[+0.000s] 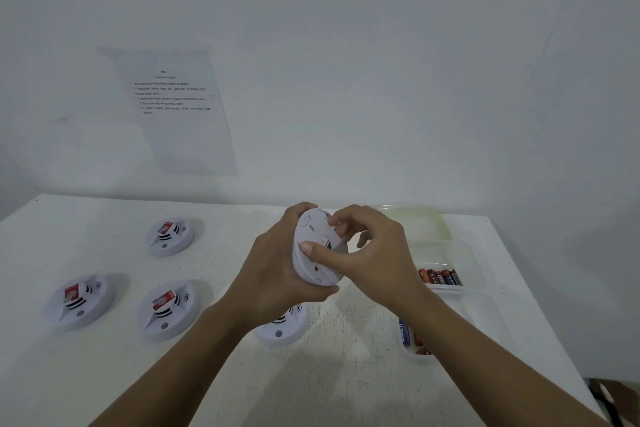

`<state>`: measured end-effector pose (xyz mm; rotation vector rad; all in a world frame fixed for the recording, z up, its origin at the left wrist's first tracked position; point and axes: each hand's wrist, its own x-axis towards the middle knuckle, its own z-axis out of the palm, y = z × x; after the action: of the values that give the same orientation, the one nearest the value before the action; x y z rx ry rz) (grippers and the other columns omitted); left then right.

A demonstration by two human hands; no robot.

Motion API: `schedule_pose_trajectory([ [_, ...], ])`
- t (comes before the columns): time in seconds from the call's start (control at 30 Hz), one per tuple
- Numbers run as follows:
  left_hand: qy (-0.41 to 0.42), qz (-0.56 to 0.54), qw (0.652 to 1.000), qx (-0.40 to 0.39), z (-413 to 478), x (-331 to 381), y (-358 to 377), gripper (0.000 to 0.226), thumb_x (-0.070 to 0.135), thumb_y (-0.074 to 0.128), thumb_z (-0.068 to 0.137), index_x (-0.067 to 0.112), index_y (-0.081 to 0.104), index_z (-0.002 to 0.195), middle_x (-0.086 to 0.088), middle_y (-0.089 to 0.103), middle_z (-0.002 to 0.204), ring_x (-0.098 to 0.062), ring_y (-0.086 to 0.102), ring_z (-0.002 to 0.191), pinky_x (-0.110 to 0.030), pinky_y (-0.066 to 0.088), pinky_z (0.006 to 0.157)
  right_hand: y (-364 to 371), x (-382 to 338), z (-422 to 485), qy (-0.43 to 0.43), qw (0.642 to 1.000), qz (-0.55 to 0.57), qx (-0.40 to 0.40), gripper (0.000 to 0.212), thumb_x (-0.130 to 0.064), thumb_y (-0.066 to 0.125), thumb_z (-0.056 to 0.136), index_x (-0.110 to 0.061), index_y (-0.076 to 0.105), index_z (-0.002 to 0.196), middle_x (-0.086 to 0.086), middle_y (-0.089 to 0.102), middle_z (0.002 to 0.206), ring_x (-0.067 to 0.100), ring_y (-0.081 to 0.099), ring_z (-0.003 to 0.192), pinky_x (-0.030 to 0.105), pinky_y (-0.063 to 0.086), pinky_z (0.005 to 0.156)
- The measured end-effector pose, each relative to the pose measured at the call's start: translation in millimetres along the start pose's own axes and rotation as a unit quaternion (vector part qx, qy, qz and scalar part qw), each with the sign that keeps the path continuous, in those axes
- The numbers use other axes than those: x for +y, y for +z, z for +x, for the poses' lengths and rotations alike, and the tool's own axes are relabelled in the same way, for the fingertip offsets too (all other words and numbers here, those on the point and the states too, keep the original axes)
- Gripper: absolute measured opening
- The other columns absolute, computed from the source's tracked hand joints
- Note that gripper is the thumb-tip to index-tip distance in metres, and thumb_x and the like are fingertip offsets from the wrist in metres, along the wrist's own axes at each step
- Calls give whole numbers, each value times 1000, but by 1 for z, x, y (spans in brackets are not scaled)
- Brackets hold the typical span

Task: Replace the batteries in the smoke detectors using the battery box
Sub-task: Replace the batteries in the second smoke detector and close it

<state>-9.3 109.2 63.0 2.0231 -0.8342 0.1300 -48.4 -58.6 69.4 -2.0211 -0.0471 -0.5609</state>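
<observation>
Gripping one detector: left hand, right hand; four detectors on table.

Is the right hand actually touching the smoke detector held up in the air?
Touching. The head view shows the right hand with its thumb tip pressed on the back of the held smoke detector.

The left hand grips a white smoke detector on edge above the surface. The right hand pinches its back with thumb and fingers. Four more detectors lie on the surface, and batteries sit in a clear battery box to the right.
</observation>
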Motion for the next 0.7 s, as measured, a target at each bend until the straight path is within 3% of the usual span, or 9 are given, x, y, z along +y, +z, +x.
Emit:
schedule_pose_trajectory([
  [0.17, -25, 18, 999, -15, 0, -6, -1, 89, 46, 90, 58, 47, 32, 125, 35, 52, 110, 14, 53, 109, 1, 45, 77, 0, -6, -3, 38, 996, 3, -78, 53, -58, 77, 75, -32, 65, 119, -15, 61, 111, 4, 61, 102, 21, 58, 77],
  [0.33, -30, 52, 998, -30, -6, -11, -2, 99, 33, 96, 56, 41, 30, 129, 27, 57, 107, 15, 57, 97, -2, 47, 67, 3, -9, -2, 142, 980, 75, -116, 47, -60, 68, 81, -29, 65, 116, -15, 68, 110, 5, 67, 99, 25, 59, 85],
  [0.53, -5, 119, 992, -51, -10, -16, -3, 105, 47, 92, 60, 38, 34, 147, 32, 44, 125, 15, 45, 107, -4, 39, 79, -1, -4, -1, 241, 944, 195, -112, 35, -42, 75, 86, -17, 67, 110, 3, 73, 106, 16, 73, 95, 34, 63, 80],
  [0.63, -11, 109, 994, -31, -11, -17, -5, 101, 50, 90, 62, 47, 30, 143, 45, 37, 123, 16, 42, 112, -8, 36, 88, -1, -2, 1, 265, 926, 252, -95, 27, -30, 71, 90, -12, 70, 110, 8, 74, 105, 24, 72, 98, 40, 62, 84],
  [0.7, -6, 82, 997, -8, -12, -16, -8, 90, 53, 89, 62, 51, 37, 137, 48, 42, 125, 11, 42, 120, -11, 38, 92, -3, -1, 2, 271, 910, 302, -80, 23, -23, 62, 96, -5, 71, 109, 14, 72, 107, 27, 70, 98, 40, 60, 82],
])
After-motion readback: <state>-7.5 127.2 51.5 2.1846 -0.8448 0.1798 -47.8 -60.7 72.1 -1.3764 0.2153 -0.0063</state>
